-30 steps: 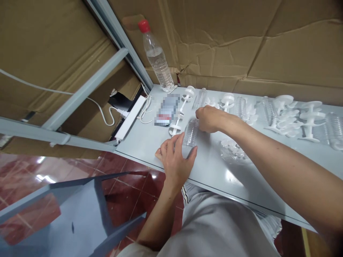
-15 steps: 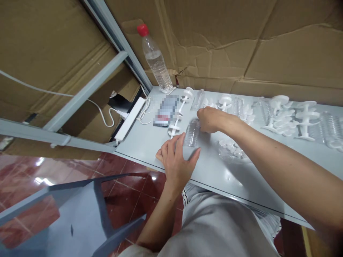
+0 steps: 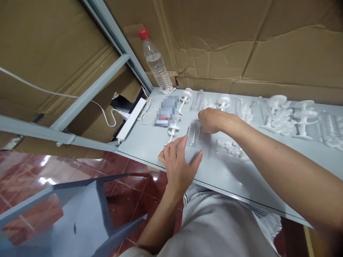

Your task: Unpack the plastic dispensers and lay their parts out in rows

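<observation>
A clear ribbed plastic piece (image 3: 193, 134) lies on the grey tabletop between my hands. My left hand (image 3: 179, 159) is at its near left side, thumb and fingers apart, gripping nothing. Beside its upper right edge my right hand (image 3: 210, 120) is closed, the fingers curled under; whatever they hold is hidden. Left of the clear piece lies a white plastic stem with discs (image 3: 173, 131). A clear bag of small white plastic parts (image 3: 232, 149) sits below my right forearm.
Along the back stand several white disc-and-stem parts (image 3: 304, 116) and clear ribbed pieces (image 3: 198, 100). A red-capped water bottle (image 3: 158, 66), a blurred-out flat object (image 3: 166, 111) and a white power strip (image 3: 131, 119) occupy the left end. A blue-grey plastic chair (image 3: 80, 210) is below left.
My left hand has drawn slightly back from the clear ribbed piece, leaving a small gap. My right hand stays nearly in place. The whole view has shifted a little.
</observation>
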`<state>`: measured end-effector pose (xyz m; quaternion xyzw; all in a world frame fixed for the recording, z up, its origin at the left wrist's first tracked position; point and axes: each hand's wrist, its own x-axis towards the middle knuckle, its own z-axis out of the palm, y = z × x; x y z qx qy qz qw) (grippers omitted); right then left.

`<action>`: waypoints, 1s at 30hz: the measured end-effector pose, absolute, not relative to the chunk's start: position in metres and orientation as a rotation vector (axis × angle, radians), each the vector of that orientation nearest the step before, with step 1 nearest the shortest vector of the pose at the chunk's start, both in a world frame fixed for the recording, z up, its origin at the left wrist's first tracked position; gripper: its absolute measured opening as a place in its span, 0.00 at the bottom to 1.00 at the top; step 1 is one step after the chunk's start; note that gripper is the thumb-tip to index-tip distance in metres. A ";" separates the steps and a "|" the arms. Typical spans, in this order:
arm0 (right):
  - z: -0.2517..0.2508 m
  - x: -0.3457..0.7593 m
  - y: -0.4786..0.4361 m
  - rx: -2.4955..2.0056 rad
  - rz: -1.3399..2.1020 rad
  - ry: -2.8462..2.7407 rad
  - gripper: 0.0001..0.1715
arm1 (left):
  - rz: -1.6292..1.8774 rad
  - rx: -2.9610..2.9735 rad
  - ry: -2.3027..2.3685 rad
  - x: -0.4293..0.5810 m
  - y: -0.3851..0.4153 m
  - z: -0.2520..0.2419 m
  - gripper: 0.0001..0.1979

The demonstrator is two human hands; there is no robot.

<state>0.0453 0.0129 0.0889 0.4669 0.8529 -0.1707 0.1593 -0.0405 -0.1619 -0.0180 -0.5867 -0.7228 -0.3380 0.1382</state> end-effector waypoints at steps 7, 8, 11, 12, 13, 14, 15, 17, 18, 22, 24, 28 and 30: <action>0.115 0.079 0.008 1.364 -0.431 2.381 0.20 | -1.065 -1.711 -2.008 -0.037 -0.164 -0.008 0.23; 0.115 0.096 0.005 1.383 -0.423 2.410 0.21 | -1.138 -1.746 -1.964 -0.036 -0.166 -0.005 0.21; 0.101 0.167 -0.016 1.447 -0.416 2.609 0.36 | -1.423 -1.958 -1.922 -0.030 -0.171 0.002 0.11; 0.092 0.192 -0.026 1.429 -0.406 2.684 0.42 | -1.509 -2.049 -1.976 -0.027 -0.172 0.004 0.09; 0.081 0.217 -0.038 1.382 -0.368 2.753 0.46 | -1.572 -2.133 -2.070 -0.024 -0.172 0.006 0.08; 0.070 0.239 -0.049 1.328 -0.301 2.825 0.50 | -1.612 -2.192 -2.193 -0.021 -0.172 0.007 0.08; 0.058 0.258 -0.061 1.303 -0.216 2.900 0.53 | -1.630 -2.214 -2.328 -0.018 -0.171 0.008 0.09; 0.036 0.285 -0.080 1.294 -0.130 2.970 0.48 | -1.606 -2.180 -2.564 -0.014 -0.168 0.008 0.13; 0.028 0.293 -0.088 1.322 -0.111 3.000 0.44 | -1.587 -2.156 -2.633 -0.012 -0.167 0.008 0.14; 0.016 0.310 -0.102 1.379 -0.176 3.082 0.30 | -1.592 -2.239 -2.586 -0.004 -0.158 0.003 0.13; 0.019 0.315 -0.102 1.386 -0.196 3.109 0.29 | -1.609 -2.267 -2.479 0.002 -0.153 0.000 0.12; 0.022 0.328 -0.097 1.465 -0.218 3.136 0.30 | -1.578 -2.430 -2.273 0.016 -0.141 -0.003 0.09; 0.021 0.333 -0.095 1.506 -0.225 3.144 0.29 | -1.518 -2.518 -2.235 0.021 -0.135 -0.004 0.07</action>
